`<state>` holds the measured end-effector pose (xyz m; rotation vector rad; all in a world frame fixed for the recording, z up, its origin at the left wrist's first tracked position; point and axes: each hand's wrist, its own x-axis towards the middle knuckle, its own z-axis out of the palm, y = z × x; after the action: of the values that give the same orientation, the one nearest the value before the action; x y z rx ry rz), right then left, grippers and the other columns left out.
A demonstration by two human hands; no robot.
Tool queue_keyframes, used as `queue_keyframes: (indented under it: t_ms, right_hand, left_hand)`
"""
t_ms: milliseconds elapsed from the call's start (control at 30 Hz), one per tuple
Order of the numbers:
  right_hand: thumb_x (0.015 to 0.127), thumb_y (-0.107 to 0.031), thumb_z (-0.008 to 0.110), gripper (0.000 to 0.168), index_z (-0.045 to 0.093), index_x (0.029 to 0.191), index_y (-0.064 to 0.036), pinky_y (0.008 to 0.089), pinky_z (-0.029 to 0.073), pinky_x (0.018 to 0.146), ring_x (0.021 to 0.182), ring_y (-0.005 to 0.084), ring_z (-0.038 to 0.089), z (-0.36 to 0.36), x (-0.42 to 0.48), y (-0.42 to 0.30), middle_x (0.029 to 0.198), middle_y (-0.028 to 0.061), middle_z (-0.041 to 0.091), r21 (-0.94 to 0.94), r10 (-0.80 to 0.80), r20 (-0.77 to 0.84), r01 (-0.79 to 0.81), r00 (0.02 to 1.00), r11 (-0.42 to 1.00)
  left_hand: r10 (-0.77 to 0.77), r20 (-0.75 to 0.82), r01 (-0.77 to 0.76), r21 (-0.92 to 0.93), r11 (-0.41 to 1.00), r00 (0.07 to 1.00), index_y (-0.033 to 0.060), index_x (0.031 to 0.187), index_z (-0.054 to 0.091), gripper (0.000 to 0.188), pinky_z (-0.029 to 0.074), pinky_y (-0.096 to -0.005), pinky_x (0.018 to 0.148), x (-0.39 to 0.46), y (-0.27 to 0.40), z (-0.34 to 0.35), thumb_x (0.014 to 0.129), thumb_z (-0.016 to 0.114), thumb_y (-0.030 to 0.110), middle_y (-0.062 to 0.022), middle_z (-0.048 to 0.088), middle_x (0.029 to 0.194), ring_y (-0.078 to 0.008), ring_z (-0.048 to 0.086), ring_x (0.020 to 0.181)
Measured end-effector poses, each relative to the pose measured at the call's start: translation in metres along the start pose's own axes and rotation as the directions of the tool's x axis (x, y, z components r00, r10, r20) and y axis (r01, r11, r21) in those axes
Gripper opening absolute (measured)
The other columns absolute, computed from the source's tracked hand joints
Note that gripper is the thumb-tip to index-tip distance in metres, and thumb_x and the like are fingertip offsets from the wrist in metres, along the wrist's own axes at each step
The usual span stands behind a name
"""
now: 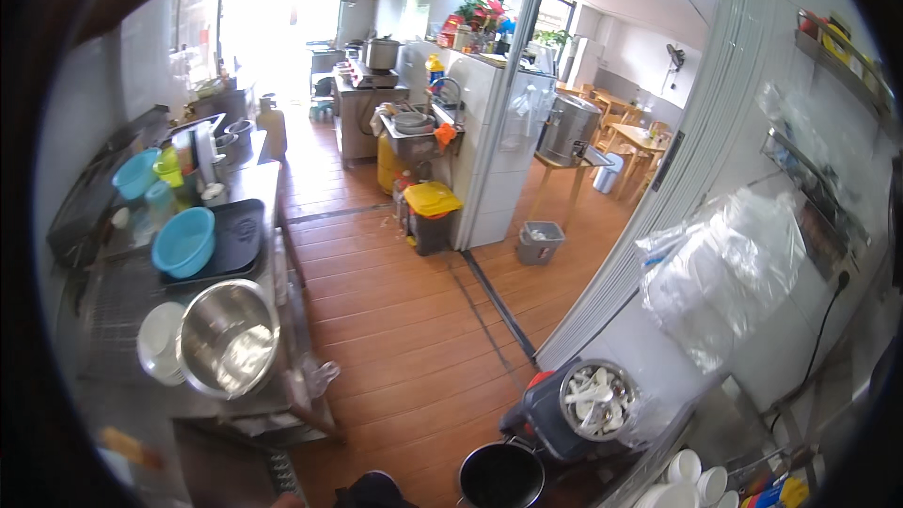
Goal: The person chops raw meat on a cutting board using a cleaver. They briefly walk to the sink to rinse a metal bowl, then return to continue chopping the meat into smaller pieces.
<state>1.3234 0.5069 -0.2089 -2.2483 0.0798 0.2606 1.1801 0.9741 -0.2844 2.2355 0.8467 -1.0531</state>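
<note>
At the bottom edge, left of centre, a small bit of skin shows, seemingly a fingertip of my left hand; the rest is cut off, and whether it holds anything cannot be seen. My right hand is out of view. Before me on the left, a steel counter carries a large stainless steel bowl, with a stack of white bowls beside it. Behind them a blue plastic basin rests partly on a black tray. A blurred orange-brown object lies near the lower left.
Lower right, a steel bowl of white spoons sits on a dark bin, beside a black pot. A bin with a yellow lid stands by the sink. A floor track crosses the doorway. Plastic bags hang right.
</note>
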Motion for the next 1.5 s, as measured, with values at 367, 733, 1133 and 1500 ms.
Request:
queue_keyframes:
  t_ms: [367, 733, 1133, 1500]
  right_hand:
    - [0.085, -0.020, 0.055, 0.036, 0.056, 0.117, -0.003, 0.0401, 0.045, 0.089, 0.105, 0.0318, 0.057, -0.106, 0.186, 0.050, 0.110, 0.0206, 0.060, 0.000, 0.333, -0.202, -0.340, 0.921, 0.941]
    - [0.086, -0.020, 0.055, 0.035, 0.057, 0.116, -0.003, 0.0392, 0.046, 0.089, 0.105, 0.0313, 0.057, -0.231, 0.354, 0.114, 0.110, 0.0197, 0.061, 0.240, 0.616, -0.370, -0.569, 0.695, 0.786]
    - [0.087, -0.020, 0.056, 0.033, 0.059, 0.115, -0.003, 0.0382, 0.047, 0.089, 0.106, 0.0308, 0.058, -0.393, 0.663, 0.215, 0.110, 0.0187, 0.062, 0.216, 0.428, -0.362, -0.372, 0.828, 0.903]
    - [0.089, -0.026, 0.058, 0.031, 0.060, 0.110, -0.004, 0.0354, 0.050, 0.081, 0.093, 0.0282, 0.062, -0.601, 0.765, 0.386, 0.101, 0.0146, 0.065, 0.235, 0.497, -0.447, -0.438, 0.744, 0.868]
  left_hand:
    - [0.571, 0.179, -0.578, 0.474, 0.664, 0.802, 0.0095, 0.089, 0.070, 0.028, 0.052, -0.0374, 0.072, 0.228, 0.467, -0.069, 0.077, 0.051, 0.027, -0.0167, 0.066, 0.090, -0.0302, 0.065, 0.083]
    - [0.686, 0.156, -0.658, -0.200, 0.726, 0.710, 0.0090, 0.077, 0.069, 0.020, 0.047, -0.0283, 0.048, 0.261, 0.882, -0.189, 0.081, 0.057, 0.024, -0.0041, 0.063, 0.063, -0.0126, 0.056, 0.052]
    - [0.344, 0.141, -0.358, 0.097, 0.929, 0.929, 0.0095, 0.104, 0.064, 0.028, 0.051, -0.0392, 0.067, 0.306, 1.018, -0.230, 0.085, 0.056, 0.029, -0.0121, 0.066, 0.093, -0.0264, 0.064, 0.084]
    - [0.556, 0.430, -0.701, 0.498, 0.511, 0.711, 0.0093, 0.093, 0.068, 0.024, 0.052, -0.0355, 0.061, 0.418, 1.414, -0.073, 0.079, 0.058, 0.026, -0.0083, 0.069, 0.083, -0.0238, 0.066, 0.073]
